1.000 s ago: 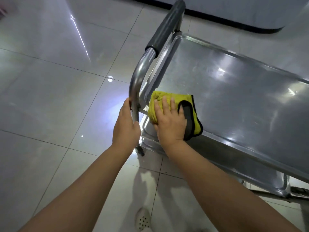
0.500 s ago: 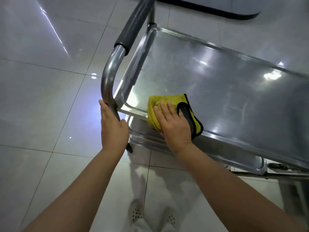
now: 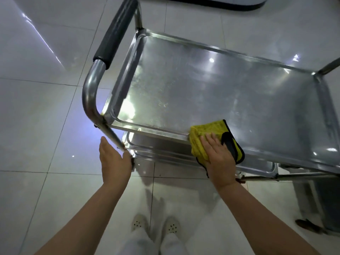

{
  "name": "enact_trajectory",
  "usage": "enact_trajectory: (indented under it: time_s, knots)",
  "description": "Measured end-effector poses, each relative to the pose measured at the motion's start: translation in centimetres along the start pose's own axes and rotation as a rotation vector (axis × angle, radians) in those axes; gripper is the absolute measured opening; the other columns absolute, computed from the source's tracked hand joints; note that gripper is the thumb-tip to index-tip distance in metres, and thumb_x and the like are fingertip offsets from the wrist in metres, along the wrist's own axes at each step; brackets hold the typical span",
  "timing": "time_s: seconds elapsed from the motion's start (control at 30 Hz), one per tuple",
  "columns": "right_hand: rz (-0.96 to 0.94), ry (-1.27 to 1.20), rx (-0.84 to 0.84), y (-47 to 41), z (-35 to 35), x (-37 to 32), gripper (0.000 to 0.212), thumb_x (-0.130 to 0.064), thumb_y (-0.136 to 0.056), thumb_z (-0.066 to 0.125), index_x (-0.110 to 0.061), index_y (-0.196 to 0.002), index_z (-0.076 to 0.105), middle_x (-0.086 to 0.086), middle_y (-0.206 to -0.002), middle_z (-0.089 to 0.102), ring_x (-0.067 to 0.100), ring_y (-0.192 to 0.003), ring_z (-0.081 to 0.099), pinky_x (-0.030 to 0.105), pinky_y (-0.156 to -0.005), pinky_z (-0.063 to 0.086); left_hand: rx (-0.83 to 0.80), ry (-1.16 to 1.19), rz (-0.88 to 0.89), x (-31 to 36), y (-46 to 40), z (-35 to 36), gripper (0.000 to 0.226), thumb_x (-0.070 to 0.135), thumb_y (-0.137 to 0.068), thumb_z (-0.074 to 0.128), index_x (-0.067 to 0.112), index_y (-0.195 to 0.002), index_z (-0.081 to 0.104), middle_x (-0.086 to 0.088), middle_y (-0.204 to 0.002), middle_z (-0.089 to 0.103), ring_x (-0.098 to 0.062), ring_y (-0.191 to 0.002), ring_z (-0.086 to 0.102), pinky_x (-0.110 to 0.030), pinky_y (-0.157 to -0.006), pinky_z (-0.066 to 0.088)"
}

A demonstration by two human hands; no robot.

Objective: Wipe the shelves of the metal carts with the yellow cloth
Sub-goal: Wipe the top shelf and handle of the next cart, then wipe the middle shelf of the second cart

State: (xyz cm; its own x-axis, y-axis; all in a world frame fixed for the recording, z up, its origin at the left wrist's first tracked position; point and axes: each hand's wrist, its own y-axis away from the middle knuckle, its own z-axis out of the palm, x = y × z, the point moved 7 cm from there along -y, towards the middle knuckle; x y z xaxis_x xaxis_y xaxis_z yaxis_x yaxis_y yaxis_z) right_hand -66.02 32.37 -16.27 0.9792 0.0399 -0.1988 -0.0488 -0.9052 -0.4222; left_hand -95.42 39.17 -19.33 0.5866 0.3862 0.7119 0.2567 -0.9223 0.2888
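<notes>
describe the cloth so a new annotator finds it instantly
Find the metal cart filling the frame; follow its top shelf's near rim rightward. There the right hand presses flat on the yellow cloth, the only bright thing here, folded and edged in black.

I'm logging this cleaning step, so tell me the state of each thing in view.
yellow cloth: folded, draped over the top shelf's near rim
right hand: flat, pressing the cloth
left hand: open, against the cart's upright tube
top shelf: bare, smeared
lower shelf: mostly hidden
</notes>
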Motion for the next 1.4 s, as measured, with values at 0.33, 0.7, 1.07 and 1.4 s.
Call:
enact_trajectory:
  time_s: [0.33,0.7,1.07,1.4]
  knots:
    - [0.17,-0.271,-0.04,5.5,2.1,-4.6,0.043,-0.017,-0.086,0.066,-0.006,-0.127,0.06,0.01,-0.13,0.06,0.018,-0.122,0.055,0.034,-0.105,0.043,-0.33,-0.244,0.153,-1.1,-2.0,3.2,0.049,0.005,-0.093,0.049,0.005,-0.141,0.037,-0.011,-0.139,0.044,-0.024,-0.128,0.038,-0.027,-0.091,0.031]
    - [0.827,-0.532,-0.497,3.0,20.8,-6.1,0.03,-0.008,-0.094,0.054,-0.009,-0.124,0.059,0.009,-0.115,0.062,0.024,-0.105,0.059,0.027,-0.081,0.042,-0.505,-0.601,0.598,-8.4,-9.8,7.9,0.031,-0.003,-0.077,0.048,0.004,-0.102,0.066,-0.009,-0.106,0.065,-0.032,-0.095,0.062,-0.035,-0.069,0.051]
    - [-0.187,-0.034,-0.724,0.3,37.4,-10.8,0.058,-0.049,-0.098,0.035,-0.035,-0.152,0.019,-0.003,-0.161,0.013,0.02,-0.148,0.009,0.042,-0.107,0.023,-0.346,-0.698,1.012,-14.2,-12.9,14.1,0.052,-0.007,-0.047,0.077,0.003,-0.097,0.069,-0.013,-0.092,0.068,-0.033,-0.07,0.066,-0.034,-0.046,0.054]
    - [-0.267,-0.174,-0.604,-4.5,39.4,-6.8,0.069,-0.054,-0.084,0.031,-0.029,-0.148,0.032,-0.004,-0.16,0.015,0.02,-0.148,0.0,0.047,-0.118,0.007,0.024,-0.573,1.305,-16.0,-14.4,17.0,0.038,-0.01,-0.055,0.074,0.002,-0.09,0.069,-0.012,-0.087,0.066,-0.027,-0.073,0.065,-0.032,-0.052,0.055]
